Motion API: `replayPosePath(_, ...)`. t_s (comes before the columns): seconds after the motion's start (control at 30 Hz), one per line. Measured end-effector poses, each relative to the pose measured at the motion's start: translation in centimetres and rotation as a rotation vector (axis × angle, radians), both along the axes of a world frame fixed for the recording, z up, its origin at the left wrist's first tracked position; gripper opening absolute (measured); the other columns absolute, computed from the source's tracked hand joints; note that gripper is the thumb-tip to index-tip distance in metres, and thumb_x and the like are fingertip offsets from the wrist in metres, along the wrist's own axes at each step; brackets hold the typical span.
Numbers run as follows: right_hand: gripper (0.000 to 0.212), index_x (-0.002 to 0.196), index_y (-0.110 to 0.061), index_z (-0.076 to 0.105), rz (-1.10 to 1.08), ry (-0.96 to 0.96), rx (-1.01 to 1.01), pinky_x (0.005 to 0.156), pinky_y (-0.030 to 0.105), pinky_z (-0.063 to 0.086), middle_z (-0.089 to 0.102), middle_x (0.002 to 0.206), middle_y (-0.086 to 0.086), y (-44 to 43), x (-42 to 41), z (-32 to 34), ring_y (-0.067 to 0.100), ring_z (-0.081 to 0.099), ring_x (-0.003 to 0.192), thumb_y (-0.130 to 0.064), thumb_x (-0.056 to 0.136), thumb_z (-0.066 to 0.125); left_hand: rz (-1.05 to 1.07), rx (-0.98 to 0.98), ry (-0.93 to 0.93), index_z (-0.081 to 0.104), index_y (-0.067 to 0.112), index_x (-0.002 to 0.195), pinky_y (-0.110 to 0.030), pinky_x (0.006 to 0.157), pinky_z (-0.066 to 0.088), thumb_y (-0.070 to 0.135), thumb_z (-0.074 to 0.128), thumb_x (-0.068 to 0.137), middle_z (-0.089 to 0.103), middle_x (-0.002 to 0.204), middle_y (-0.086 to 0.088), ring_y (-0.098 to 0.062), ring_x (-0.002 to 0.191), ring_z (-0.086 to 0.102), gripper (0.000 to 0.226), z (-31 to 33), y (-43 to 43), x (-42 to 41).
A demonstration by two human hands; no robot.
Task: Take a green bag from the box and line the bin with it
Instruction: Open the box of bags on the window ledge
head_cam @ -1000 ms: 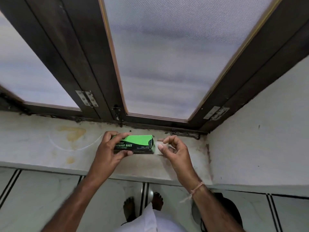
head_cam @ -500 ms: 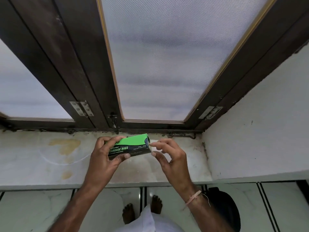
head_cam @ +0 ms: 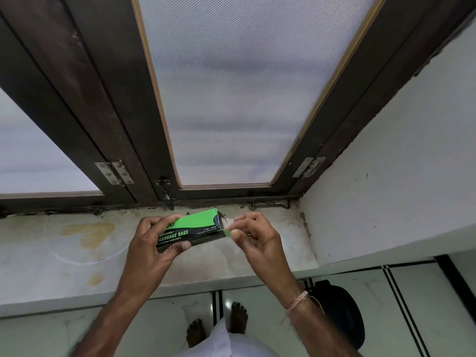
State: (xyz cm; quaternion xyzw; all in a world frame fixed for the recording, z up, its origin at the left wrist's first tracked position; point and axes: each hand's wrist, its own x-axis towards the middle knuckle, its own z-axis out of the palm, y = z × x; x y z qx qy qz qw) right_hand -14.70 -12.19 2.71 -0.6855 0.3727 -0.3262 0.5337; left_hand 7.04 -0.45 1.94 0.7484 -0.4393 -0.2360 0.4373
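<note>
A green and black box (head_cam: 195, 229) printed GARBAGE BAGS is held above the stained window sill (head_cam: 64, 256). My left hand (head_cam: 152, 246) grips its left half, thumb on the front, fingers over the top. My right hand (head_cam: 253, 233) is at the box's right end, fingertips pinching the opened end flap (head_cam: 228, 231), whose white inner side shows. No bag is visible outside the box. A dark round bin (head_cam: 342, 315) stands on the floor below the sill, at the right, partly hidden by my right forearm.
A dark wooden window frame (head_cam: 103, 119) with frosted panes rises right behind the sill. A white wall (head_cam: 386, 202) closes the sill's right end. My bare feet (head_cam: 219, 325) stand on the tiled floor beneath.
The box has been lifted slightly and tilted, right end up. My right fingers have moved onto its end flap and pulled it open.
</note>
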Motion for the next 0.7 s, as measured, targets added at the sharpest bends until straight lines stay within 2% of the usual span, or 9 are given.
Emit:
replayPosePath(0.1,0.019,0.097,-0.011,0.079,-0.054,-0.020,0.066,0.083,0.039,0.063,0.063,0.105,0.003,0.2,0.3,-0.2,0.022,0.067,0.101,-0.029,0.092,0.075,-0.022,0.002,-0.006,0.067,0.030,0.131,-0.008,0.083,0.043,0.045,0.078,0.073,0.052,0.114,0.009,0.006,0.107,0.052,0.060,0.3,0.0,-0.2)
replayPosePath(0.17,0.016,0.104,-0.016,0.079,-0.041,-0.051,0.122,0.085,0.046,0.063,0.067,0.105,0.002,0.2,0.4,-0.5,0.022,0.069,0.099,-0.019,0.089,0.079,-0.032,-0.008,-0.028,0.068,0.029,0.130,-0.001,0.082,0.040,0.044,0.078,0.073,0.053,0.113,0.008,0.009,0.106,0.051,0.059,0.5,0.0,-0.3)
replayPosePath(0.33,0.049,0.132,-0.027,0.070,-0.035,-0.085,0.158,0.089,0.033,0.062,0.067,0.107,0.005,0.5,0.4,-0.3,0.024,0.068,0.098,-0.019,0.085,0.082,-0.028,-0.006,-0.064,0.068,0.026,0.130,0.001,0.082,0.037,0.042,0.079,0.073,0.053,0.112,0.007,0.008,0.107,0.051,0.060,1.0,0.0,0.0)
replayPosePath(0.43,0.056,0.136,-0.027,0.067,-0.013,-0.093,0.181,0.088,0.031,0.062,0.067,0.113,0.005,0.5,0.5,-0.3,0.019,0.068,0.095,-0.015,0.084,0.083,-0.068,-0.003,-0.083,0.069,0.026,0.130,-0.002,0.082,0.041,0.044,0.079,0.073,0.053,0.112,0.008,0.004,0.106,0.054,0.060,1.4,0.0,0.0)
replayPosePath(0.5,0.059,0.136,-0.029,0.067,0.012,-0.090,0.217,0.089,0.033,0.062,0.067,0.119,0.003,0.6,0.5,-0.6,0.014,0.067,0.094,-0.011,0.082,0.083,-0.094,0.002,-0.125,0.068,0.028,0.129,-0.011,0.082,0.047,0.045,0.079,0.074,0.052,0.112,0.007,0.000,0.103,0.056,0.058,1.9,0.0,-0.1)
replayPosePath(0.57,0.061,0.136,-0.030,0.066,0.019,-0.117,0.301,0.090,0.032,0.061,0.068,0.123,0.001,0.7,0.5,-1.0,0.013,0.067,0.096,-0.005,0.083,0.082,-0.125,0.029,-0.286,0.067,0.030,0.131,-0.024,0.078,0.051,0.044,0.081,0.076,0.051,0.114,0.008,-0.008,0.102,0.056,0.058,2.8,-0.3,-0.3)
replayPosePath(0.7,0.059,0.138,-0.026,0.063,0.032,-0.227,0.500,0.090,0.027,0.058,0.071,0.121,0.000,1.2,0.4,-1.5,0.012,0.072,0.102,0.002,0.088,0.076,-0.208,0.088,-0.622,0.066,0.028,0.132,-0.035,0.068,0.054,0.035,0.089,0.071,0.052,0.117,0.003,-0.020,0.105,0.054,0.067,4.7,-2.0,-0.7)
